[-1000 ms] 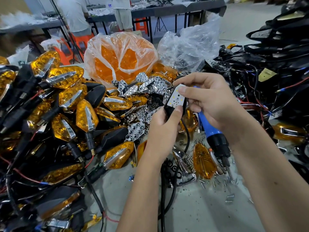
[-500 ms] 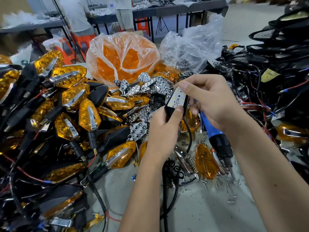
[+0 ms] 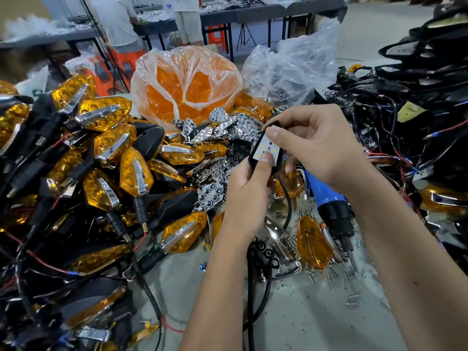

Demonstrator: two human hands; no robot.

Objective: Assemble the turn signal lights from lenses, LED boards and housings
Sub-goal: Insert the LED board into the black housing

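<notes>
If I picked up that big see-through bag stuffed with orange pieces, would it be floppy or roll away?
The bag of orange lenses would probably sag and shift, since its thin plastic is crinkled around loose pieces. It looks fairly light for its bulk, being all plastic. It seems unlikely to roll: it sits slumped among the finished turn signals.

White LED board (image 3: 266,149) with yellow diodes sits tilted in a black housing (image 3: 254,162), held above the table.

Pretty cramped here. Bare table (image 3: 316,323) only shows at the near edge, between the two forearms and just right of them. Finished lights (image 3: 106,158) heap up along the whole left side, black housings and wires (image 3: 415,102) wall off the right, bags (image 3: 187,82) block the far edge. Screws (image 3: 329,274) and a blue screwdriver (image 3: 326,196) litter the middle.
</notes>
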